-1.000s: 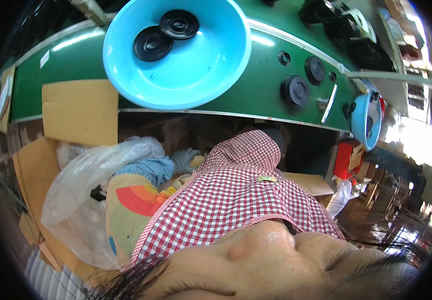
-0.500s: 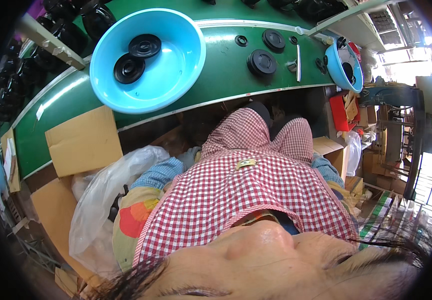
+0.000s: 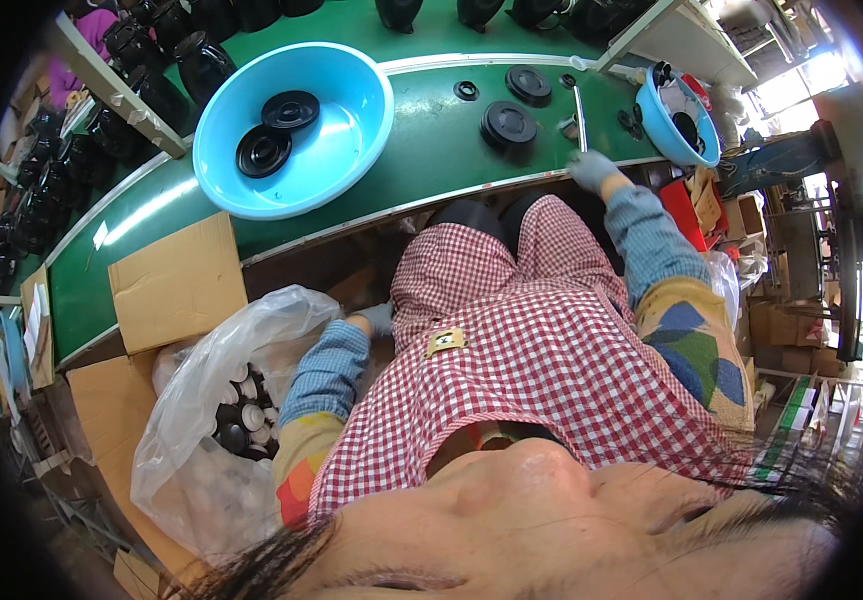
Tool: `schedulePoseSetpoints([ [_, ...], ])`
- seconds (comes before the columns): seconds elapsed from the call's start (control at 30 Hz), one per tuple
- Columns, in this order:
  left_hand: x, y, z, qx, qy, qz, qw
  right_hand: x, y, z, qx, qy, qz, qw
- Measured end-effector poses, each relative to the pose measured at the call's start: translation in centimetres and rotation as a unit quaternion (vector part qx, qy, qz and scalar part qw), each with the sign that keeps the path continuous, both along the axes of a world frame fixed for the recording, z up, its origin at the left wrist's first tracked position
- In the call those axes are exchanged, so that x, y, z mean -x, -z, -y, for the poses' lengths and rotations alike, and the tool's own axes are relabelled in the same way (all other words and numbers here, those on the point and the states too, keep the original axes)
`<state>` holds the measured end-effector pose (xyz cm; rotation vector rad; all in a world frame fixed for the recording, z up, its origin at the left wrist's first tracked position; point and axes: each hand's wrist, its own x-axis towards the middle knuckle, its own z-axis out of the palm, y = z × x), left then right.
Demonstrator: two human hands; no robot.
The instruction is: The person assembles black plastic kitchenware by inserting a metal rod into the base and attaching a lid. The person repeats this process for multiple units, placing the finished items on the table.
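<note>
My right hand (image 3: 593, 170), in a grey glove, is at the front edge of the green workbench (image 3: 422, 120). It is close to the lower end of a silver metal rod (image 3: 581, 120); whether it touches the rod is unclear, and its fingers are blurred. My left hand (image 3: 381, 319), also gloved, hangs low beside my lap with its fingers hidden. Two round black lids (image 3: 509, 124) (image 3: 529, 85) lie left of the rod, with a small black ring (image 3: 466, 91) beside them. Two more black lids (image 3: 265, 151) (image 3: 291, 110) overlap inside a large blue basin (image 3: 357, 160).
An open clear plastic bag (image 3: 177, 450) of black and white caps (image 3: 242, 415) stands at my left by a cardboard box (image 3: 180, 283). A smaller blue basin (image 3: 660, 120) with parts and a red box (image 3: 687, 215) are at right. Dark jars (image 3: 204, 65) line the far left.
My right arm has come up to the bench edge by the rod. My left forearm and hand have come into view beside my lap. The whole view has shifted slightly.
</note>
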<state>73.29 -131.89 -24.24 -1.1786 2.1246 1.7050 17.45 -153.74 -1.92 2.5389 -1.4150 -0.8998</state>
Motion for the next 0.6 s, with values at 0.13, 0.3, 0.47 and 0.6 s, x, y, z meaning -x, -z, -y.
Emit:
schedulePoseSetpoints([
  [0.13, 0.6, -13.8, 9.5, 0.205, -0.188, 0.086, 0.957, -9.2, -2.7, 11.5, 0.045, -0.129, 0.213, 0.967],
  [0.3, 5.3, -14.3, 19.3, 0.465, -0.191, -0.09, 0.86, -23.8, -6.3, 23.4, -0.14, 0.387, 0.559, 0.72],
  [0.47, 7.5, -13.3, 21.2, 0.384, -0.16, 0.016, 0.909, -25.0, -2.9, 36.3, -0.104, 0.386, 0.646, 0.651],
  [0.6, 7.9, -12.6, 21.0, 0.342, -0.156, 0.012, 0.927, -26.7, -3.5, 43.5, -0.026, 0.448, 0.687, 0.571],
])
